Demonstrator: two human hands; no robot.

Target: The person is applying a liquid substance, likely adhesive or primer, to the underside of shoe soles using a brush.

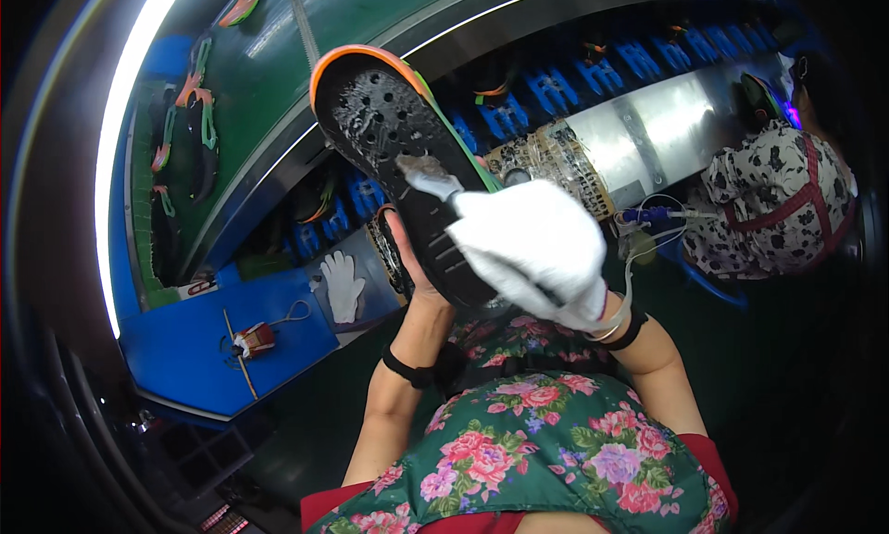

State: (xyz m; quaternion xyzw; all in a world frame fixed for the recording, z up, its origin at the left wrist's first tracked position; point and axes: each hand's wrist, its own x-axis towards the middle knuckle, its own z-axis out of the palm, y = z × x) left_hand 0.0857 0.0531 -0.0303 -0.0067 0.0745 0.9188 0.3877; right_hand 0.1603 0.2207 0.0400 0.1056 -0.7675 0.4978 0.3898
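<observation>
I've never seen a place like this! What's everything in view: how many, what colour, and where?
Shoe-shaped piece: 1, black with orange-green edge, raised at centre
Brush-like tool: 1, whitish with brownish tip, against the piece
Tabletop: 1, blue, lower left
Bundle: 1, reddish and whitish, on the tabletop
Loose glove: 1, white, beside the tabletop
Holders: many, blue, upper right
Co-worker: 1, black-and-white patterned clothing, right
Light: 1, white, far left
Apron: 1, green with pink flowers, bottom
Left hand: 1, ungloved, holding the piece
Right hand: 1, white-gloved, holding the tool
</observation>
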